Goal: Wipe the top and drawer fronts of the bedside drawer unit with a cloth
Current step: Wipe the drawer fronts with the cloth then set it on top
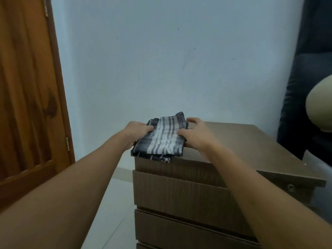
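Currently: prep stage, wiping proper not yet begun, in my judgement. Cloth (162, 139), folded, dark w/ pale stripes, lies on drawer unit (242, 146) top at its front-left corner, one flap overhanging the front edge. Left hand (136, 130) grips cloth's left side; right hand (195, 133) pinches its right side, thumb on top. Next move req'd: press flat, sweep twd unit's right side. Drawer fronts (179, 191) to follow.

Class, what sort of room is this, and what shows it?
Probably a bedroom: a low drawer unit against a plain wall, a wooden door at left, dark padded upholstery, perhaps a headboard, at right.
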The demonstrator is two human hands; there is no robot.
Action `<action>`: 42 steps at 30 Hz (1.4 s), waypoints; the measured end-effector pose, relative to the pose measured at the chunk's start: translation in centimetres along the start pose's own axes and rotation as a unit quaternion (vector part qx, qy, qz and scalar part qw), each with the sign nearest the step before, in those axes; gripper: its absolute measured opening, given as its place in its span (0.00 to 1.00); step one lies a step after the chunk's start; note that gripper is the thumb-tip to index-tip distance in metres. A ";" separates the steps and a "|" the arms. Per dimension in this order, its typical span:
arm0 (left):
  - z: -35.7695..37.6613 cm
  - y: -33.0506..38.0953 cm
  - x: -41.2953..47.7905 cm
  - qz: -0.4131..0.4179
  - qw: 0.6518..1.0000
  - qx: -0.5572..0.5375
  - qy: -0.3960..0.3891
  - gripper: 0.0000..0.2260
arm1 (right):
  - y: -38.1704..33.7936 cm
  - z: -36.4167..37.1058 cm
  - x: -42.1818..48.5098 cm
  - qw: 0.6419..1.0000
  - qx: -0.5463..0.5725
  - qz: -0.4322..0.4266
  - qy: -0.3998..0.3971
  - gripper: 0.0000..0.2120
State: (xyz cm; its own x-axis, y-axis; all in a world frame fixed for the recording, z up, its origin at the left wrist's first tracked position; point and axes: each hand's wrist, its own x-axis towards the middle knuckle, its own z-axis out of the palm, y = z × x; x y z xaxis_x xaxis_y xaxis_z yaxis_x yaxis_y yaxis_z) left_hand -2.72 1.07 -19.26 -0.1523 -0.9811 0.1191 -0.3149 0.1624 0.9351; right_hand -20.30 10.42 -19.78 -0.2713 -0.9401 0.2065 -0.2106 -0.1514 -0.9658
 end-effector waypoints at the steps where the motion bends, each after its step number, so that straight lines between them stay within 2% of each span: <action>1: 0.3 0.0 0.7 -0.003 1.000 0.026 0.011 0.08 | 0.7 -0.3 0.7 1.000 -0.001 0.010 0.006 0.28; 6: 1.5 -0.7 2.5 0.009 0.992 0.113 0.061 0.03 | 2.8 -0.8 2.2 0.999 -0.037 0.003 0.025 0.30; 10: 1.5 -1.3 2.5 0.020 0.994 0.061 0.085 0.04 | 2.9 -0.8 2.0 0.998 -0.065 -0.022 0.000 0.34; 12: 1.3 -1.7 1.4 0.023 0.995 0.007 0.094 0.08 | 2.8 -1.0 1.4 0.995 -0.089 -0.047 -0.026 0.36; 15: 0.9 -2.9 -1.4 0.094 0.990 -0.010 0.101 0.07 | 2.5 -1.1 0.9 0.984 -0.137 -0.062 -0.096 0.42; 19: 0.3 -5.8 -3.6 0.183 0.979 0.066 0.054 0.14 | 2.5 -0.5 0.8 0.958 -0.236 -0.074 -0.147 0.41; 23: 0.2 -6.6 -3.0 0.215 0.971 0.099 0.045 0.12 | 2.7 0.1 1.0 0.945 -0.290 -0.081 -0.126 0.36; 31: 0.6 -6.9 -1.8 0.222 0.973 0.061 0.034 0.13 | 2.6 0.5 1.0 0.936 -0.331 -0.075 -0.091 0.30; 34: 0.8 -7.3 -1.5 0.223 0.973 0.036 0.042 0.12 | 2.5 0.7 0.7 0.943 -0.316 -0.076 -0.072 0.29; 37: 1.1 -7.6 -1.4 0.224 0.973 0.019 0.053 0.12 | 2.4 0.7 0.3 0.963 -0.257 -0.082 -0.009 0.25; 39: 0.9 -7.4 -1.2 0.228 0.971 0.049 0.051 0.12 | 2.0 0.6 0.0 0.972 -0.220 -0.081 0.033 0.20; 42: -0.1 -7.0 -0.3 0.237 0.958 0.162 0.018 0.12 | 1.4 0.0 -0.4 0.977 -0.191 -0.080 0.048 0.16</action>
State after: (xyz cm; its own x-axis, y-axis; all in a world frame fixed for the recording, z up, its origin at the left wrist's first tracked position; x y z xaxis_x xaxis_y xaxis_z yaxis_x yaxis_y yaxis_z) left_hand -0.37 0.23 -25.77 -0.3193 -0.7913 0.5214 -0.4930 0.6086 0.6217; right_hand -20.44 10.59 -21.19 -0.2897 -0.8781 0.3809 -0.5881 -0.1506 -0.7946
